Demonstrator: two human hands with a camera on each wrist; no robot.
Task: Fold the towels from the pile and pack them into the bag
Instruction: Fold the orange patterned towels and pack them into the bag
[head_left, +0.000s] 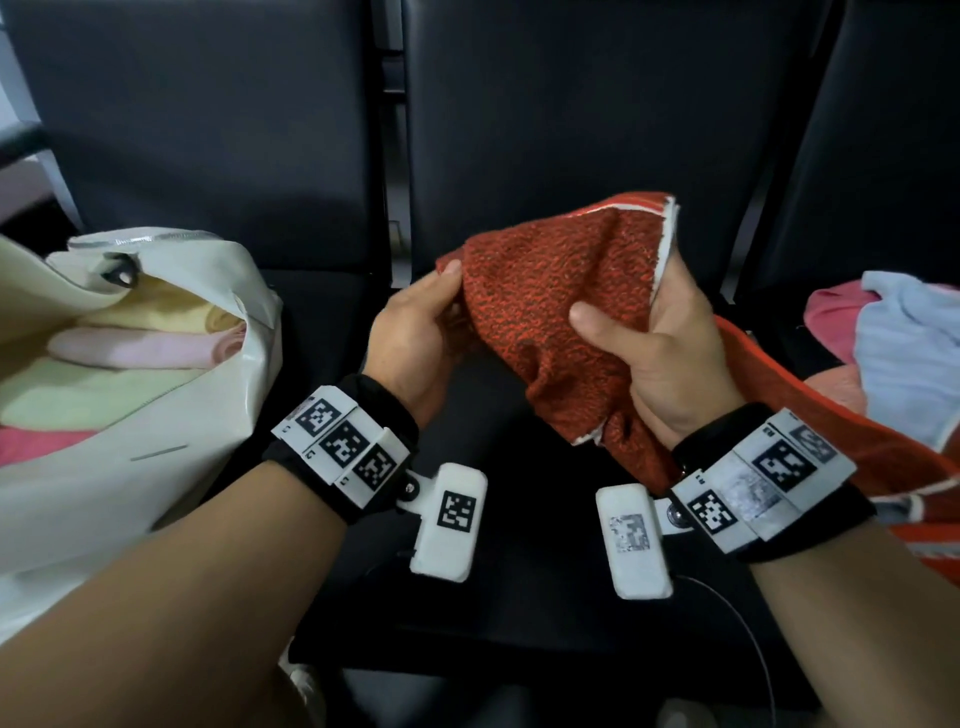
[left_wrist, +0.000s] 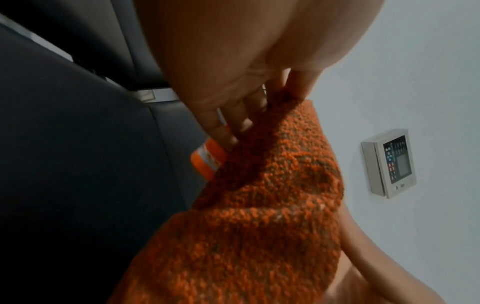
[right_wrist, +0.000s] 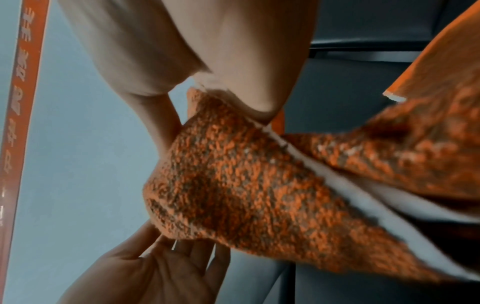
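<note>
My left hand (head_left: 415, 332) and right hand (head_left: 670, 353) both pinch the orange towel (head_left: 561, 291), held up right of the bag (head_left: 171, 415). Its trailing end could drag and spoil the fold.

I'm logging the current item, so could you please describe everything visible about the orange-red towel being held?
The orange-red terry towel looks looped and nubbly, flecked darker, with a white hem and a smooth orange band bearing pale lettering. It is bunched and unfolded, held up above the black seat. The left hand pinches its left edge; the right hand grips its right side, thumb on top. Its tail trails past the right wrist.
</note>
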